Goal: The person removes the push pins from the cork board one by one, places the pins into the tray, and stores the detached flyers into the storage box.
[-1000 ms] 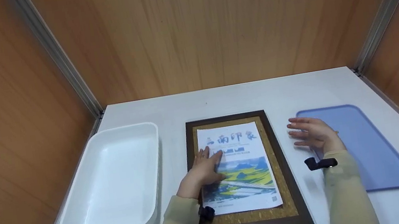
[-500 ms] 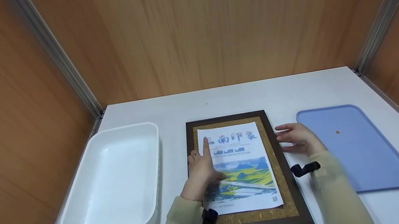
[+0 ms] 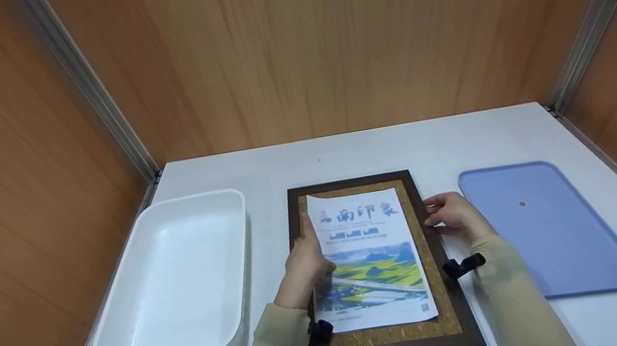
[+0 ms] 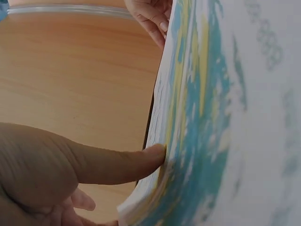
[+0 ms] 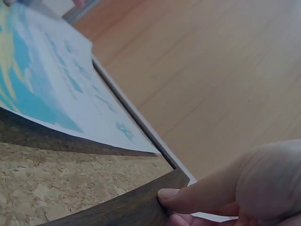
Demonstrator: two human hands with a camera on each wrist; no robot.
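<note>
a person in tan sleeves is working at a white table (image 3: 343,155) boxed in by wooden walls. at the centre of the table a dark-framed cork board (image 3: 442,294) is lying flat, and a printed poster (image 3: 375,261) with blue lettering and a yellow-green landscape is lying on the cork. the left hand (image 3: 305,263) is sitting at the poster's 9 o'clock edge, fingers extended up along it, and the poster's top-left corner is curling up off the cork. in the left wrist view a fingertip (image 4: 157,153) is pressing against the lifted edge of the sheet (image 4: 207,122); whether the thumb is pinching from the other side cannot be told. the right hand (image 3: 452,213) is resting at the board's 3 o'clock side, fingers loosely curled against the frame; the right wrist view is showing a fingertip (image 5: 171,195) touching the dark wooden rim (image 5: 127,207), with cork and poster (image 5: 51,94) beyond. a white tub (image 3: 124,338) is standing at 9 o'clock of the board, just apart from it. a blue tray (image 3: 579,241) is lying at 3 o'clock, with a small brown speck (image 3: 522,204) on it.
</note>
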